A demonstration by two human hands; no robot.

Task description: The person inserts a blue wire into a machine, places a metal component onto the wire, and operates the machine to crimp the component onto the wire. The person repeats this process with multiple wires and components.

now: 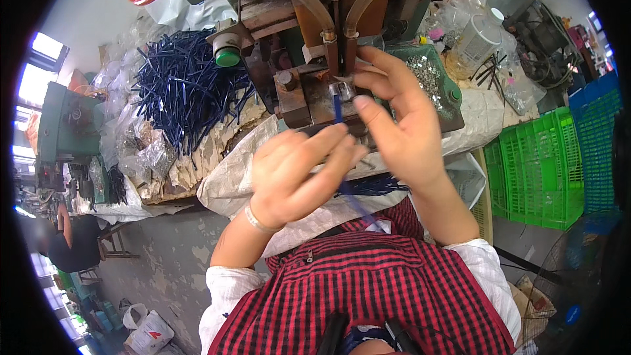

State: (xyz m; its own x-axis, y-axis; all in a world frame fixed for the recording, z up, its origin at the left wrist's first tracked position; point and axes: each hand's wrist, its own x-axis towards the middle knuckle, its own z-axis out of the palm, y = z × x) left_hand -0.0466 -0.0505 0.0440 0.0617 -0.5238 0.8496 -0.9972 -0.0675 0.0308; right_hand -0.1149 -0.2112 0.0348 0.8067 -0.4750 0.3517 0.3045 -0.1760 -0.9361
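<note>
My left hand [299,169] is closed in a pinch on a narrow blue strip [338,110]. The strip's far end lies on the metal die block [299,97] of a bench press, beside a small shiny piece. Its tail hangs down below my fingers toward my lap. To the right of the die, my right hand [404,115] is open, thumb and fingers apart and curved around the tooling. Its fingertips are close to the press's two upright rods; whether they touch is unclear, and I see nothing in them.
A large heap of dark blue strips [187,85] covers the bench at left. A green push button [227,57] juts out beside the press. Small silver metal pieces [426,79] fill a tray at right, near a clear plastic jug [470,45]. Green crates [536,167] stand far right.
</note>
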